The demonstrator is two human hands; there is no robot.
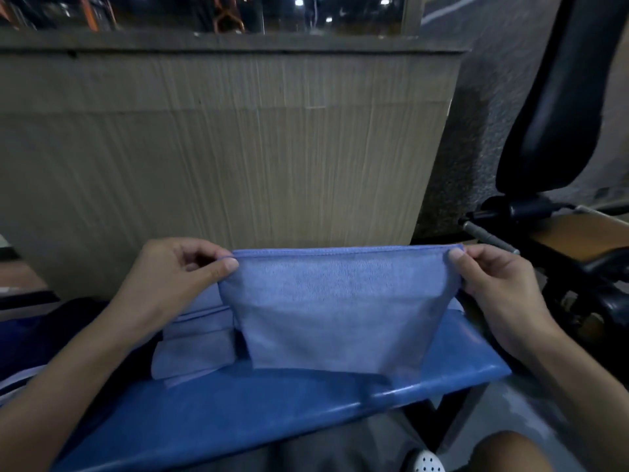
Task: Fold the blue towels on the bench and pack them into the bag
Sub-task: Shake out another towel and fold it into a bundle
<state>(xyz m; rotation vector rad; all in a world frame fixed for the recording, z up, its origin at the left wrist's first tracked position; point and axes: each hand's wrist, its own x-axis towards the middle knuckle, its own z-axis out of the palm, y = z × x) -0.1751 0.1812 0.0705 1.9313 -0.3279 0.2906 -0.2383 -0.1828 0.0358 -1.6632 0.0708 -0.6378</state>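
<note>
Blue towel (pixel 337 308) hangs above bench (pixel 272 407) — left grip (pixel 177 270), right grip (pixel 493 277) pinching top corners.

**One towel held up, a stack beside it**

A blue towel (pixel 340 301) hangs stretched flat, held by its two top corners. Its stitched hem is uppermost and its lower edge is down near the padded blue bench (pixel 238 413). At its 8 o'clock, a stack of folded towels (pixel 195 345) lies on the bench, partly behind it.

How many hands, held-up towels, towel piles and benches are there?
2 hands: left hand, right hand
1 held-up towel
1 pile of folded towels
1 bench
Total: 5
</note>
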